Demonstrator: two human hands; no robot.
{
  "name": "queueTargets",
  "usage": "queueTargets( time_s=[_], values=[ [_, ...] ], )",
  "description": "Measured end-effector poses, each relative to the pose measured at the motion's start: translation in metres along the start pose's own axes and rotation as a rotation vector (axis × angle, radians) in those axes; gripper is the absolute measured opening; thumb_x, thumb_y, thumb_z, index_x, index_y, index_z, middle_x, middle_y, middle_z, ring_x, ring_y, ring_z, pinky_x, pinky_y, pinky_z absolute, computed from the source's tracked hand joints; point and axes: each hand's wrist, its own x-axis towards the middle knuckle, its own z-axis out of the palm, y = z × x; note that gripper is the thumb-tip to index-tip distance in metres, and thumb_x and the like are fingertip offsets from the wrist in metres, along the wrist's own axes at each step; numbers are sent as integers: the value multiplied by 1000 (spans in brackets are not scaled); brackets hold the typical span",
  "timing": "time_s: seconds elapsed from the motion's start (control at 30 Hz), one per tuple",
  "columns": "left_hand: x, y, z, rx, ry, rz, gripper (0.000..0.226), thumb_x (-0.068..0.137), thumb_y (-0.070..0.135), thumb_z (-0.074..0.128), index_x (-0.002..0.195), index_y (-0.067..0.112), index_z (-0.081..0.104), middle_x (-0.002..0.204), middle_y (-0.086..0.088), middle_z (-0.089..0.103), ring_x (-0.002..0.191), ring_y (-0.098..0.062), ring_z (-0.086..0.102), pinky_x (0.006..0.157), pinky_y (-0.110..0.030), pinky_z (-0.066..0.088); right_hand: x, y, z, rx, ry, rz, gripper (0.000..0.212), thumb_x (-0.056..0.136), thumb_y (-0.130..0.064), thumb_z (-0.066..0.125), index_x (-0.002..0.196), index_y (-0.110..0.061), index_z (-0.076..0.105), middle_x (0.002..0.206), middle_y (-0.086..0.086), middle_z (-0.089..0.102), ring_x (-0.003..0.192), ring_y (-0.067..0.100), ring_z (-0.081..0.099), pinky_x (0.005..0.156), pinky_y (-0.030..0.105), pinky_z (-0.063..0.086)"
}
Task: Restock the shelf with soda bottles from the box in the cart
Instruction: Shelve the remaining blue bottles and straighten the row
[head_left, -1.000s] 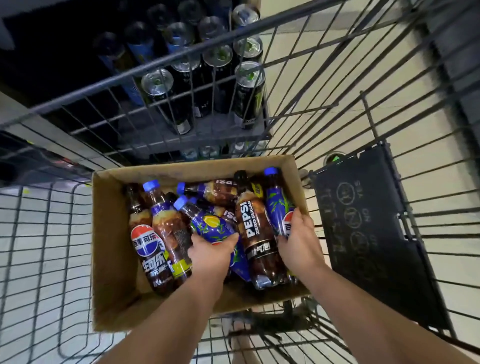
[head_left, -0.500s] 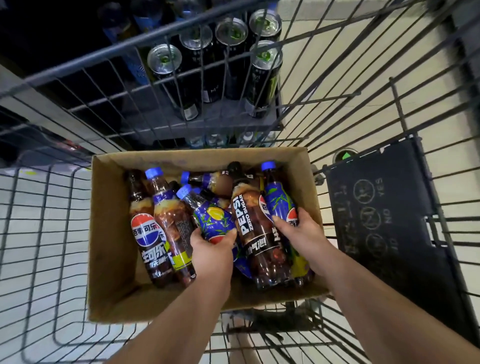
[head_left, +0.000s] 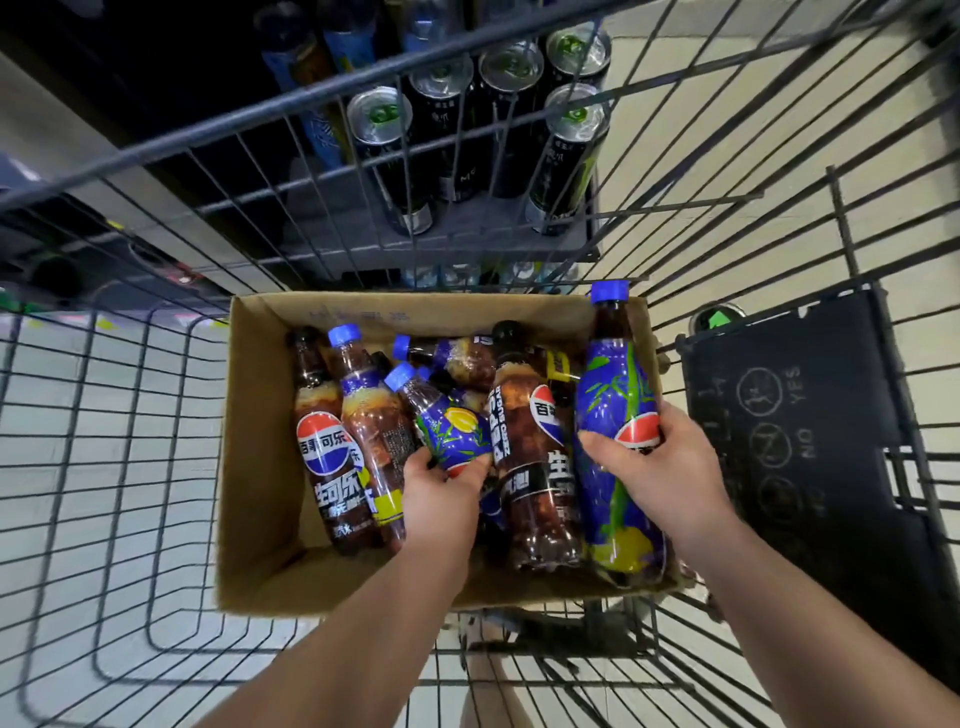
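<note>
Bottles of brown soda are lying mixed in the open brown cardboard box (head_left: 249, 467), which is sitting inside the grey wire cart (head_left: 104, 415). The right hand (head_left: 660, 467) is wrapping its fingers around the middle of a blue-labelled plastic soda bottle with a blue cap (head_left: 615, 415), raising it at the box's right wall. The left hand (head_left: 441, 493) is closing on a smaller-looking blue-labelled bottle (head_left: 447, 421) in the pile. Full bottles are probably heavy and smooth, so gripping the label's waist seems safest. Both forearms are reaching forward and down.
</note>
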Motion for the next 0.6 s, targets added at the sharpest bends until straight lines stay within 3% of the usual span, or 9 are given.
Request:
queueTargets(
  time_s=[0.07,0.13,0.27,0.43,0.6],
  values=[
    [-4,2,5,40,21,9,69,77,23,74,135,12,37,105,0,61,88,-16,56,81,-28,40,-11,-11,-13,-112,70,-76,64,63,-37,79,120,-23,54,110,2,59,93,17,60,78,31,51],
    [-6,3,13,100,63,20,70,73,30,77,130,10,42,108,-2,62,93,-22,58,85,-30,44,-19,-20,-24,-137,109,-124,76,63,-37,79,130,-24,46,115,2,56,97,17,58,83,34,50],
    [-7,8,30,177,114,-80,73,71,44,74,124,4,46,128,-15,48,114,-33,51,94,-36,41,-24,-32,-33,-53,89,-122,76,65,-31,79,131,-26,43,96,-12,58,87,10,60,87,44,53],
    [1,1,38,111,29,-77,79,59,41,84,119,10,43,115,-8,54,106,-29,56,92,-36,47,-23,-27,-29,-13,77,-153,73,67,-24,79,130,-26,42,91,-15,56,84,7,59,82,39,53],
    [-6,-3,27,-16,-85,5,55,61,19,85,101,15,49,95,-5,63,80,-21,63,74,-33,53,-27,-22,-26,34,62,-166,69,70,-21,77,129,-24,42,95,-12,59,84,7,60,79,35,52]
  ],
)
